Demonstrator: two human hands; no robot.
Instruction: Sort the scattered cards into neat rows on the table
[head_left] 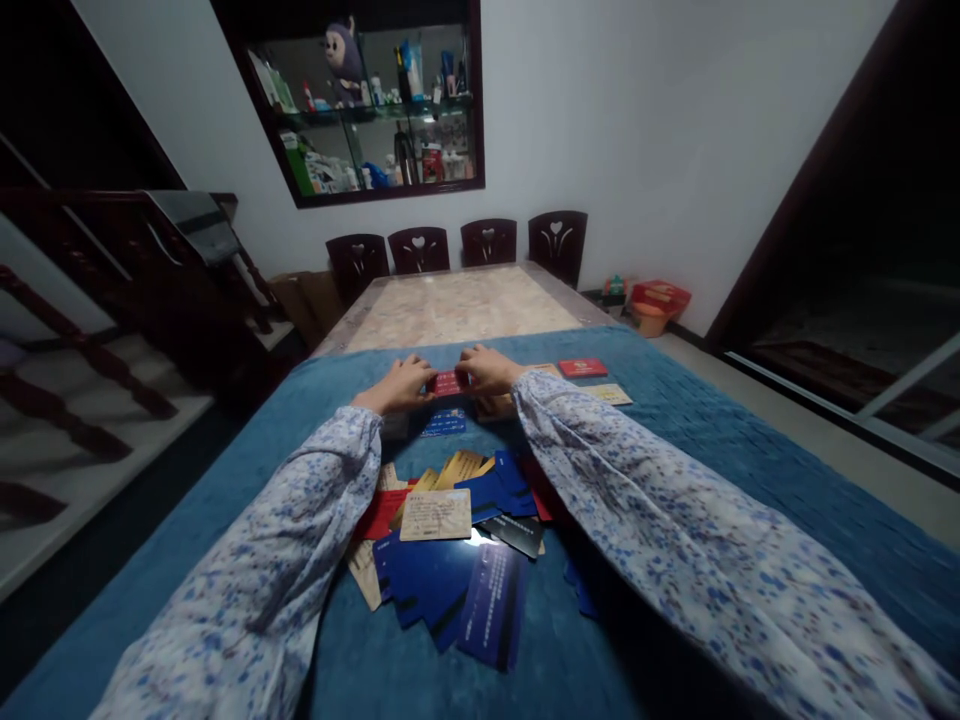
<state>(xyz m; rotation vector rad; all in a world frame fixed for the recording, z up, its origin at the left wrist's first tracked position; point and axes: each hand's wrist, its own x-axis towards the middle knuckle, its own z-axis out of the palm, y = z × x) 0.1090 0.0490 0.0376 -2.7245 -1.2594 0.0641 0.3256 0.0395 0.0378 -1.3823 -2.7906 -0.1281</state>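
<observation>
Both my arms in flowered sleeves reach out over a blue cloth (675, 440). My left hand (397, 385) and my right hand (487, 370) meet on a small red card (448, 383), fingers curled round its two ends. A blue card (444, 422) lies just below it, and tan cards (495, 407) lie under my right wrist. Nearer me spreads a loose heap of cards (457, 530), blue, tan, red and black. A red card (583, 367) and a pale card (609, 394) lie apart at the right.
Beyond the cloth the marble table top (457, 305) runs to several dark wooden chairs (487, 242). A glass wall cabinet (375, 100) hangs above them. A wooden stair rail (90, 260) stands left, a red basin (656, 303) on the floor right.
</observation>
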